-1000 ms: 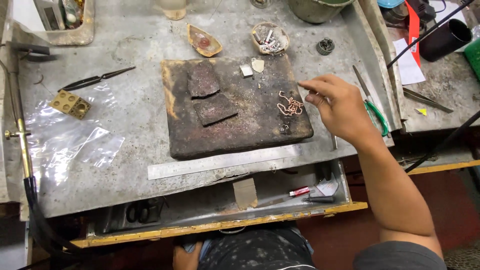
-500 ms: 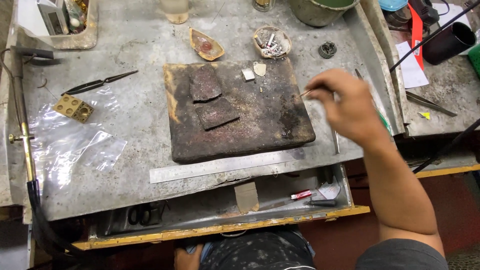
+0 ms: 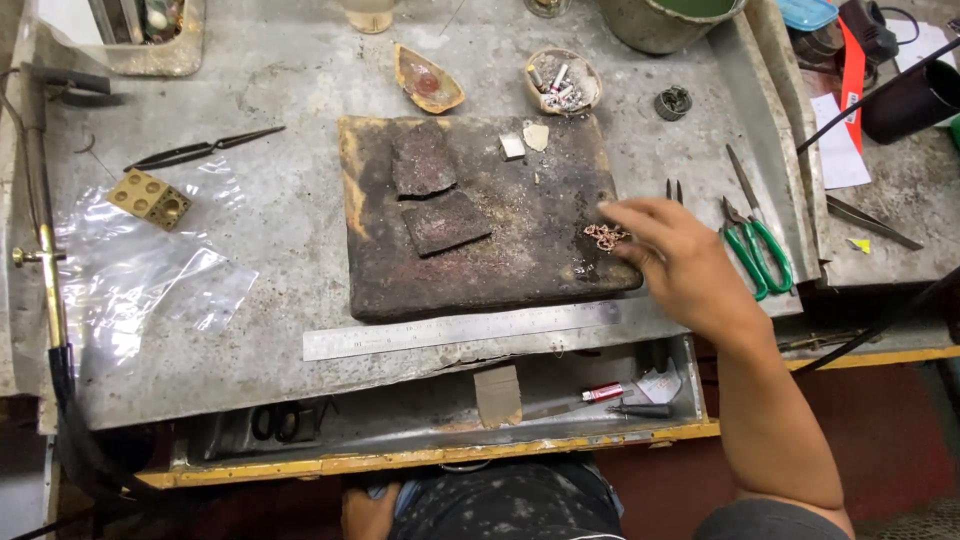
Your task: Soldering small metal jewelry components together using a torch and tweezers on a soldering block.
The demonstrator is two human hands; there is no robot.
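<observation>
Right hand (image 3: 690, 262) touches chain (image 3: 606, 237) (bunched, axis unclear).

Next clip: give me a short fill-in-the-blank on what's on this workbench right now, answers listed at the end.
1. The right hand reaches over the dark slab's ____ edge, fingers beside a small coppery chain.
2. The cutters right of that hand have ____ handles.
3. Along the slab's near edge lies a flat steel ____.
4. The brass block with round hollows sits to the slab's ____.

Answers: right; green; ruler; left
</observation>
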